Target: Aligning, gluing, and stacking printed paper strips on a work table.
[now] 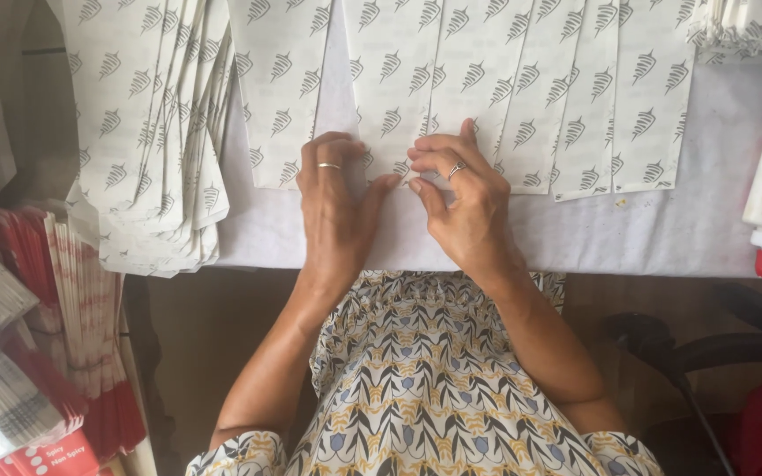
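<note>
Both flat, left hand (335, 207), right hand (462, 198), paper sheet (390, 97).

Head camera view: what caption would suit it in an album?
Both hands, left and right, press a patterned paper sheet on the white table.
</note>
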